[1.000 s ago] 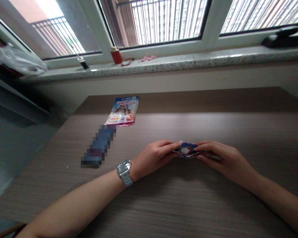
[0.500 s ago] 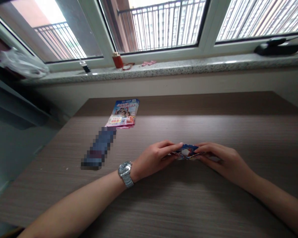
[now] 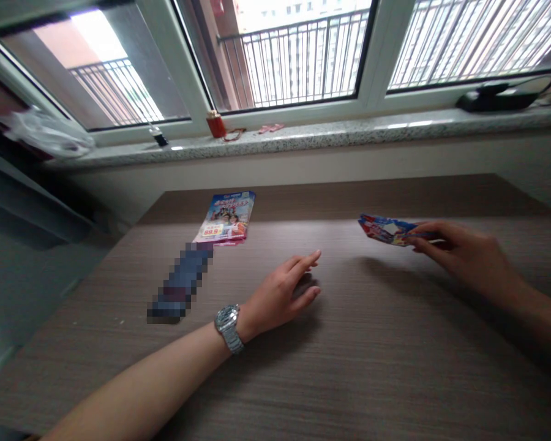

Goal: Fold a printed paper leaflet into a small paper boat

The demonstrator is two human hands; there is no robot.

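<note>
A small piece of folded printed paper point(image 3: 386, 231), blue, red and white, is pinched at its right end by my right hand point(image 3: 463, 251). It is held above the table, with its shadow below and to the left. My left hand point(image 3: 280, 297) holds nothing; its thumb and fingers are apart, low over the wooden table point(image 3: 349, 367). A silver watch point(image 3: 228, 327) is on my left wrist. Beyond the left hand lies a stack of colourful printed flyers point(image 3: 227, 217). Nearer to me, a dark blurred-out oblong thing point(image 3: 181, 285) touches or nearly touches the stack.
Behind the table runs a speckled stone windowsill point(image 3: 326, 136). On it are a red bottle-like container point(image 3: 215, 125), a small black-and-clear item point(image 3: 158, 136), pink pieces point(image 3: 270, 128), a white plastic bag point(image 3: 46, 135) and a black device point(image 3: 496, 98) with a cable.
My left hand has let go of the folded paper and opened. My right hand has carried the paper right and away from me, lifting it. The view has tilted slightly upward.
</note>
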